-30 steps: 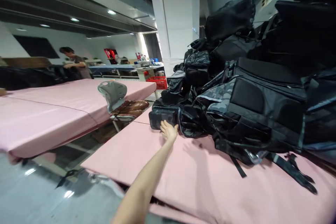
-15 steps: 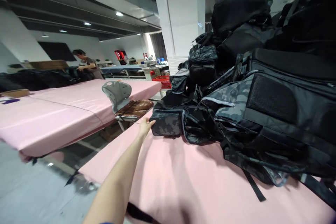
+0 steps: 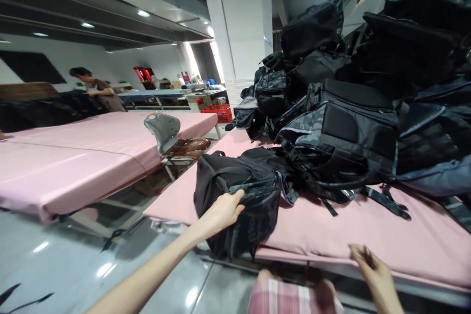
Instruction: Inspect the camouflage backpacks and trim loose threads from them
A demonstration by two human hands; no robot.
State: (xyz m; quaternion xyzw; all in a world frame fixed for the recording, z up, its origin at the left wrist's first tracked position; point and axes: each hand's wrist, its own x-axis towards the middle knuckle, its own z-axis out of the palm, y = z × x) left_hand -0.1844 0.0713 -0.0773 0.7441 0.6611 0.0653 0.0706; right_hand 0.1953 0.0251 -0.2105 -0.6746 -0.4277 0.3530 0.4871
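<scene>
My left hand (image 3: 222, 212) grips a black camouflage backpack (image 3: 241, 196) that hangs partly over the near edge of a pink-covered table (image 3: 331, 228). Its fingers are curled over the backpack's side. My right hand (image 3: 370, 265) hovers low at the table's near edge, fingers loosely apart, holding nothing. Behind the backpack a tall pile of dark backpacks (image 3: 353, 108) fills the table's right and far side.
A second pink table (image 3: 73, 157) stands to the left across a glossy grey floor aisle (image 3: 73, 260). A grey-backed chair (image 3: 164, 132) sits between the tables. Another person (image 3: 97, 93) works at the far left. A white pillar (image 3: 243, 24) rises behind.
My left hand has taken hold of one backpack and pulled it from the pile toward the table's near edge. My right hand has come into view at the lower right.
</scene>
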